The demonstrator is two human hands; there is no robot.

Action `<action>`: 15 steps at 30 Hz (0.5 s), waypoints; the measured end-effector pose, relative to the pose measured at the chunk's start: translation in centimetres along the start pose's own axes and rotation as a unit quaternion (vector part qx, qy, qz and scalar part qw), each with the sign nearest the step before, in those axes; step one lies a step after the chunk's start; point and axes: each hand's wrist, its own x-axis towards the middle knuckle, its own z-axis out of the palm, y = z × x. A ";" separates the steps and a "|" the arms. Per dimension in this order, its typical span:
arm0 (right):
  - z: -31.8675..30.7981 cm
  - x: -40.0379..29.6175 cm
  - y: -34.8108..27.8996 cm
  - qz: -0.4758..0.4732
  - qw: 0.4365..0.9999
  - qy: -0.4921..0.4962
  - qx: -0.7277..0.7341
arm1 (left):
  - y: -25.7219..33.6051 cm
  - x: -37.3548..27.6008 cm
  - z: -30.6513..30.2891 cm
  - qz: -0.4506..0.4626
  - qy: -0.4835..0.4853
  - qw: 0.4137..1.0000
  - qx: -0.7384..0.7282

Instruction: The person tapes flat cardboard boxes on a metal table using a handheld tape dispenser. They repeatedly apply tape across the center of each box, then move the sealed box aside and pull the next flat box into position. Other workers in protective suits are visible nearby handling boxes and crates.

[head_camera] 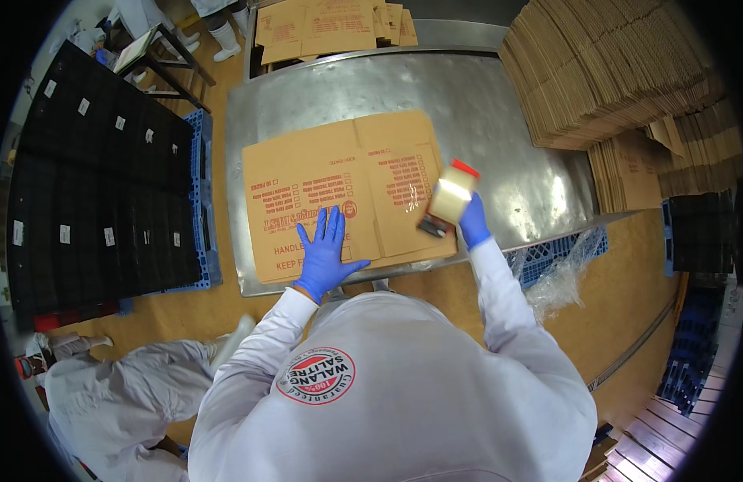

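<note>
A flattened cardboard carton with red print lies on a stainless steel table, near its front edge. My left hand, in a blue glove, rests flat on the printed panel with its fingers spread. My right hand, gloved in blue too, holds a tape dispenser with a wide roll of clear tape over the carton's right part. The dispenser has a red part at its top and a dark end near the cardboard; it is slightly blurred. Whether it touches the carton I cannot tell.
Tall stacks of flattened cartons stand at the right; more cartons lie beyond the table. Black crates sit on a blue pallet at the left. A person in white is at lower left. Plastic film hangs by the table's right front.
</note>
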 end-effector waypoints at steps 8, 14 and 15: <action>0.5 -7.4 -5.2 -0.285 0.912 0.173 -0.240 | -7.2 19.7 -3.2 -0.036 0.168 0.985 -0.011; 2.6 -5.2 -6.2 -0.247 0.964 0.089 0.037 | -5.6 14.0 -7.2 0.000 0.201 0.971 -0.129; 3.4 -4.9 -9.0 -0.242 0.966 0.071 0.050 | -5.4 10.8 -6.6 0.006 0.162 0.978 -0.128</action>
